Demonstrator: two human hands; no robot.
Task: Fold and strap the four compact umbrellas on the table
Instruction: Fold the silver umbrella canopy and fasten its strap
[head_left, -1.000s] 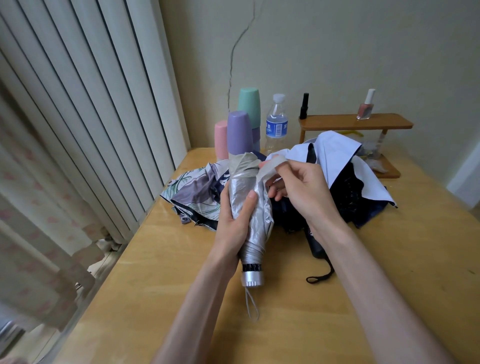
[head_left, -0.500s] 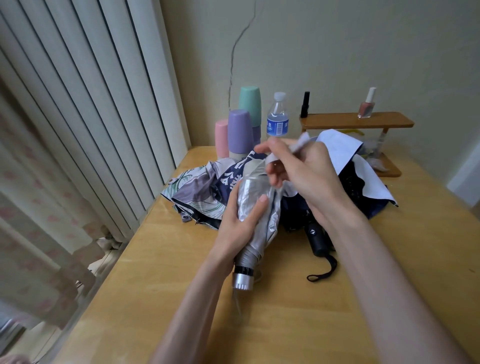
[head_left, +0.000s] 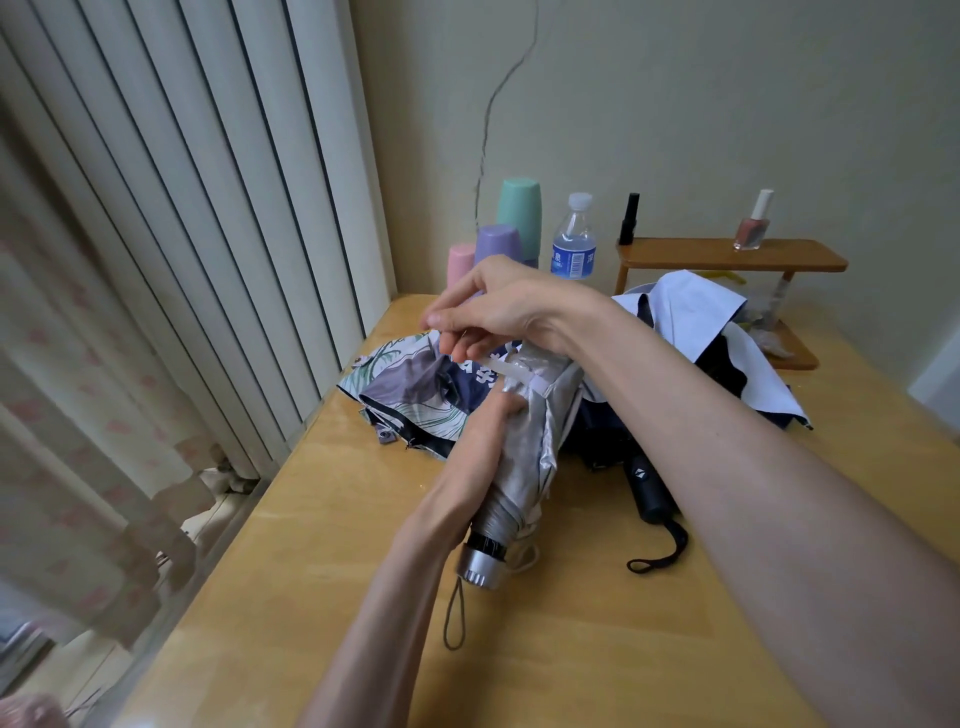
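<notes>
One silver umbrella (head_left: 524, 457), left hand (head_left: 480, 452) clamped round it, right hand (head_left: 498, 306) pinched on its strap (head_left: 493, 366); three cups (head_left: 498, 241) behind.

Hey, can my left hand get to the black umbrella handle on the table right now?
Probably not yet. The left hand has its grip round the silver umbrella, which stands between it and the black umbrella handle. Once that hand lets go, the handle lies close by with nothing on top of it.
</notes>
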